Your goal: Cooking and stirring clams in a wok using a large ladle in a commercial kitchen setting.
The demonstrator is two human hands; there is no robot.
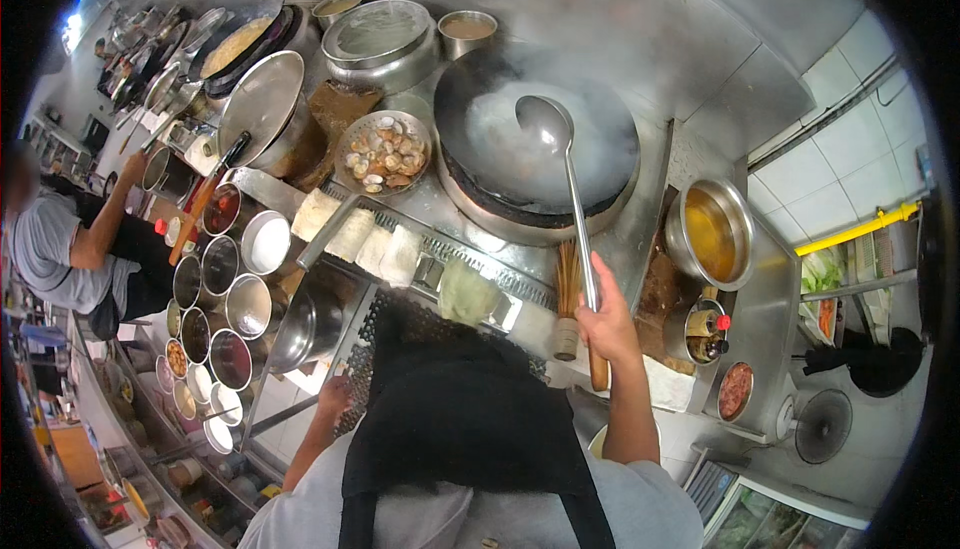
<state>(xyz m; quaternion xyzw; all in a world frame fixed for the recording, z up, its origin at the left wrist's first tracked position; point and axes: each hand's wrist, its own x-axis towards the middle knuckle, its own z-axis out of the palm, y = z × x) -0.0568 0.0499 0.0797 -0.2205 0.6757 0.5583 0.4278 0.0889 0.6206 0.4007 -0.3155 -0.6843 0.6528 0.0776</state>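
Note:
My right hand [606, 316] is closed around the long handle of a steel ladle [546, 123]. The ladle's bowl hangs over a large black wok [615, 166], where pale liquid [491, 118] steams. Low at my left side is my left hand [334, 394], fingers curled; whether it grips anything is not visible. Left of the wok, a perforated strainer [361, 183] holds cooked clams [386, 151], its handle pointing toward me. A bamboo wok brush [566, 331] lies just left of my right hand.
Folded white cloths [351, 236] line the stove front. On the left stand several seasoning containers [249, 305] and a large pot [289, 136]. A basin of yellow oil [709, 238] and bottles [705, 328] sit right. Water runs into a pot [382, 54] behind. A co-worker [71, 249] stands far left.

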